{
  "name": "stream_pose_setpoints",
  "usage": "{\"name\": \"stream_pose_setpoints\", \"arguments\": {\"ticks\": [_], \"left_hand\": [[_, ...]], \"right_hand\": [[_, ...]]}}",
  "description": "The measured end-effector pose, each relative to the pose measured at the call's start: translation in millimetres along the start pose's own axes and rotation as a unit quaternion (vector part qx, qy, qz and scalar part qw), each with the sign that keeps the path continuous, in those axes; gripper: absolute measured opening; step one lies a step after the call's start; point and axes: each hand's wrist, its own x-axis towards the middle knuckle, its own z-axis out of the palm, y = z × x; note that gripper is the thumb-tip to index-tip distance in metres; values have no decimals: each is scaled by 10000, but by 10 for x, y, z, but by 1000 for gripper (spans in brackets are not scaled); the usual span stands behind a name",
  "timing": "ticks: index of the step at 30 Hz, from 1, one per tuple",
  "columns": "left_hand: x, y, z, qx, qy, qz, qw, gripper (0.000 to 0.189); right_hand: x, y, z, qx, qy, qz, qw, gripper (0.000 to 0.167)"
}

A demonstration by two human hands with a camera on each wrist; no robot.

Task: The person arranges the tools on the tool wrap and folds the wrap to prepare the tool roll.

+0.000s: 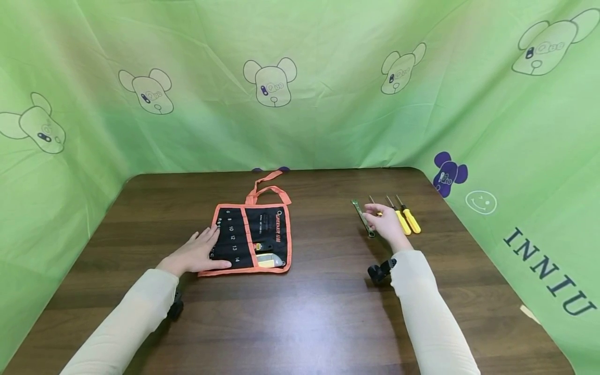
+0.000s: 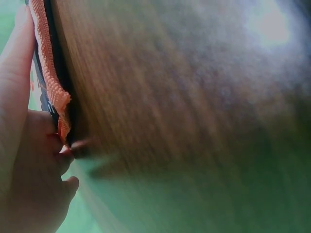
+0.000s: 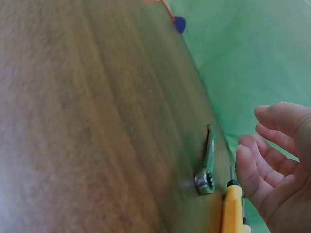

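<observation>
My left hand (image 1: 199, 252) rests spread on the left part of a black tool pouch (image 1: 239, 242) with orange trim, its thumb along the bottom edge. In the left wrist view, fingers lie at the pouch's orange edge (image 2: 48, 73). A utility knife (image 1: 269, 260) sits in a right-hand pocket of the pouch. My right hand (image 1: 386, 224) hovers beside a combination wrench (image 1: 362, 216), fingers loosely bent and nothing between them. In the right wrist view the wrench (image 3: 207, 167) lies apart from the fingertips. Yellow-handled screwdrivers (image 1: 411, 221) lie to the right, one partly hidden by the hand.
Orange ties (image 1: 269, 190) extend from the pouch's top toward the back edge. The brown wooden table (image 1: 300, 312) is enclosed by a green printed cloth (image 1: 328, 135) behind and at the sides. Cameras (image 1: 382, 272) are strapped to both wrists.
</observation>
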Motion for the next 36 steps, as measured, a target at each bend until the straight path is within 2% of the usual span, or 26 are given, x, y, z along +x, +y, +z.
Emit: {"name": "stream_pose_setpoints", "arguments": {"ticks": [9, 17, 25, 36], "left_hand": [[-5, 1, -1, -48, 1, -7, 10000, 107], [-1, -9, 8, -17, 14, 5, 10000, 107], [-3, -1, 7, -22, 6, -11, 10000, 106], [-3, 13, -5, -8, -1, 9, 10000, 106]], "right_hand": [[-28, 86, 32, -575, -101, 252, 9980, 32], [-23, 103, 81, -1156, 12, 387, 9925, 29], [-12, 108, 105, -1799, 158, 308, 9831, 25], [-20, 77, 109, -2343, 222, 672, 9696, 17]]}}
